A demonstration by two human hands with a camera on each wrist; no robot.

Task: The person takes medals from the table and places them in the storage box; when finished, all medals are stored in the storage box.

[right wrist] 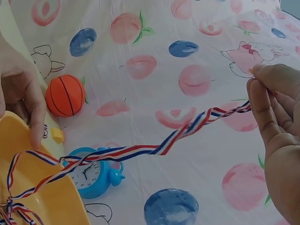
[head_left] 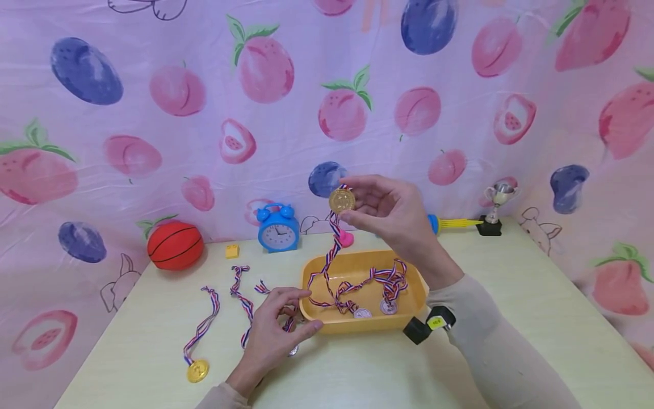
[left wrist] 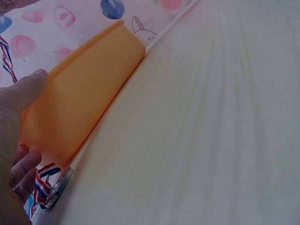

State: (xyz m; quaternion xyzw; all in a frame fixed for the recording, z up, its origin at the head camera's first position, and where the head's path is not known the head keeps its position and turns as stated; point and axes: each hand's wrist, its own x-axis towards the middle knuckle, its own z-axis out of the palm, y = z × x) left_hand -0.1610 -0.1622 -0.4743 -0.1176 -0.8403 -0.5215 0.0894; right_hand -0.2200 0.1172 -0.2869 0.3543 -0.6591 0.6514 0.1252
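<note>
Nearest the head camera, a pale sleeve (head_left: 503,341) leads to the right hand (head_left: 390,207), whose grip pinches a gold medal (head_left: 342,200) between thumb and fingertips above the tray. It is held high, probably so that its striped ribbon (head_left: 333,245) draws out lengthwise; the ribbon runs twisted down into the yellow tray (head_left: 352,325), and whether it is knotted with the others there I cannot tell. Two silver medals (head_left: 389,306) lie inside, among bunched ribbons.

At the tray's left end, the left hand (head_left: 273,326) rests thumb and fingers loosely against the corner, not clenched, seemingly to keep the tray from sliding under the pull. Just beside that hand on the worktop (head_left: 521,307) is another silver medal (head_left: 293,350).

Farther left, another gold medal (head_left: 197,371) lies with its ribbon stretched out, perhaps to keep it apart. Along the back stand a red ball (head_left: 176,245), a yellow block (head_left: 232,251), a blue alarm clock (head_left: 278,232) and, at right, a trophy (head_left: 498,199).
</note>
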